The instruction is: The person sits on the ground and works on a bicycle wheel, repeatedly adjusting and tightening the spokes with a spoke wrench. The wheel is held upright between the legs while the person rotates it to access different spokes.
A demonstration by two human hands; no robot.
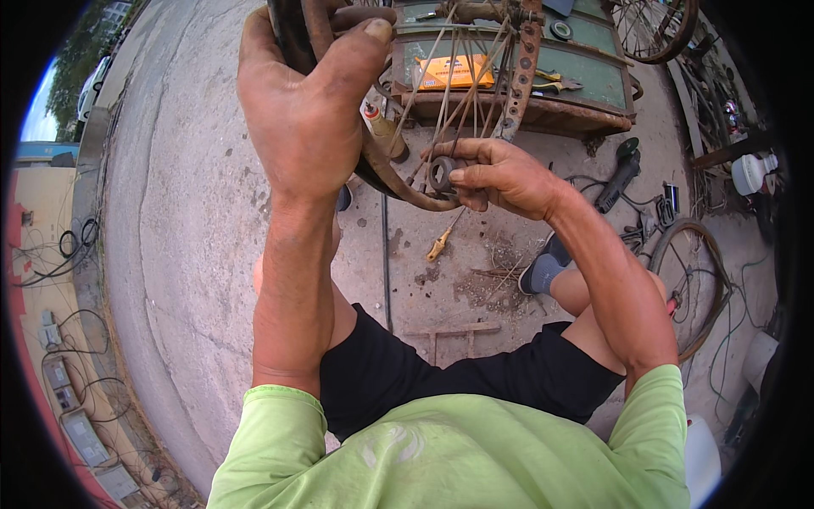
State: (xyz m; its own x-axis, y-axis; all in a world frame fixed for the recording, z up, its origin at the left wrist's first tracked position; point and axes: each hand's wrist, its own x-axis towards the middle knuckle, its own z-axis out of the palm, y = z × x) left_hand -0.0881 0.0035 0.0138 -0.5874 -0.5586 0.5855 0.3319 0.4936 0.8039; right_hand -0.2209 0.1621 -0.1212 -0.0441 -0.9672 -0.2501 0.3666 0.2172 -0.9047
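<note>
A spoked wheel with a worn, rusty rim stands upright in front of me. My left hand is closed around its rim and dark tyre at the upper left, the thumb lying along the top. At the lower part of the wheel, my right hand pinches a dark, ring-shaped spoke wrench between thumb and fingers. This ring sits against the spokes close to the rim. Thin spokes run from there up to the hub. Beside the hub rises a rusty metal strip with holes.
Behind the wheel, a green-topped rusty bench bears an orange packet and yellow-handled pliers. A yellow-handled screwdriver lies on the concrete. To the right are an angle grinder, cables and another wheel. A bottle stands behind the rim.
</note>
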